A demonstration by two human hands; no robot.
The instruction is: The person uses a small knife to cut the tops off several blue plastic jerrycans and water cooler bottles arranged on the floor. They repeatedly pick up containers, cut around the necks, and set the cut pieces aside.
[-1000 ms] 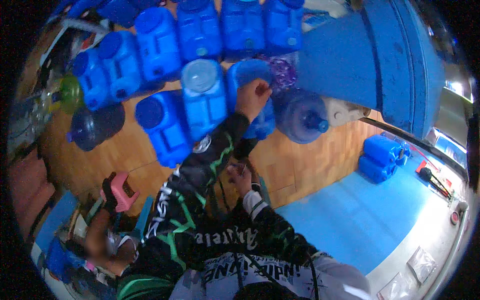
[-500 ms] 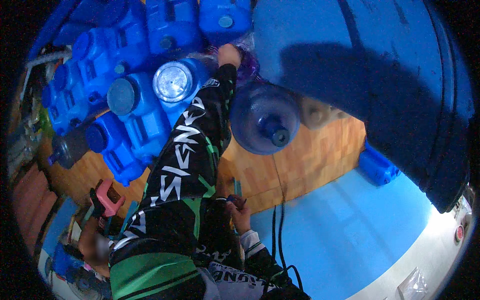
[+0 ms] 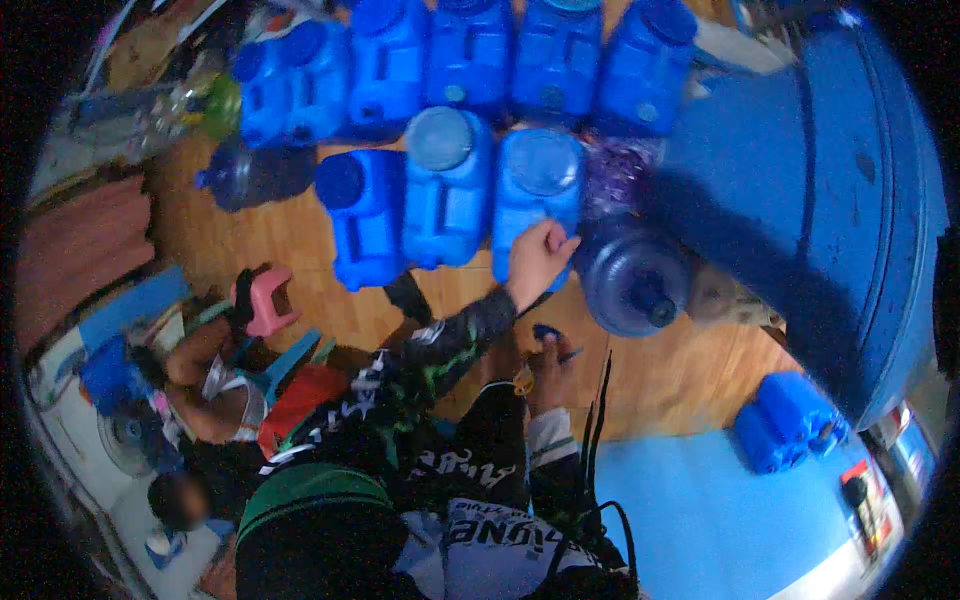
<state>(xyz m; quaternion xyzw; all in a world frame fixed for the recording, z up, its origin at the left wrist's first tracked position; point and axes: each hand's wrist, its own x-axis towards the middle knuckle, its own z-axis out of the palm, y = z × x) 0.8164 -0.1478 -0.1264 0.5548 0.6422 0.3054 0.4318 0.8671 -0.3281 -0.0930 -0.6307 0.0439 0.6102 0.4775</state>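
My left hand point(image 3: 540, 262) is closed, its fingers curled in over the near end of a blue water jug point(image 3: 535, 205) with a pale round lid. Whatever it may pinch is hidden. Lower down, nearer my body, my right hand point(image 3: 549, 376) grips a small dark blue piece point(image 3: 556, 342), perhaps a cap. Just right of my left hand a round, see-through blue water bottle point(image 3: 632, 280) lies with its neck toward me. Crumpled purple plastic wrap point(image 3: 615, 172) lies behind it. Two more blue jugs, one light-lidded point(image 3: 447, 205) and one dark-lidded point(image 3: 365, 225), stand to the left.
Several blue jugs point(image 3: 470, 65) line the back. A large blue drum point(image 3: 790, 190) fills the right side. Two blue containers point(image 3: 790, 420) lie by a light blue floor area point(image 3: 700, 510). At left are a pink stool point(image 3: 265, 300) and another person point(image 3: 215, 390). Dark cords point(image 3: 597, 410) hang near my right arm.
My left hand has drawn back toward me from the purple wrap and is now over the pale-lidded jug. My right hand stays low in front of me. The view has shifted, showing more of the left.
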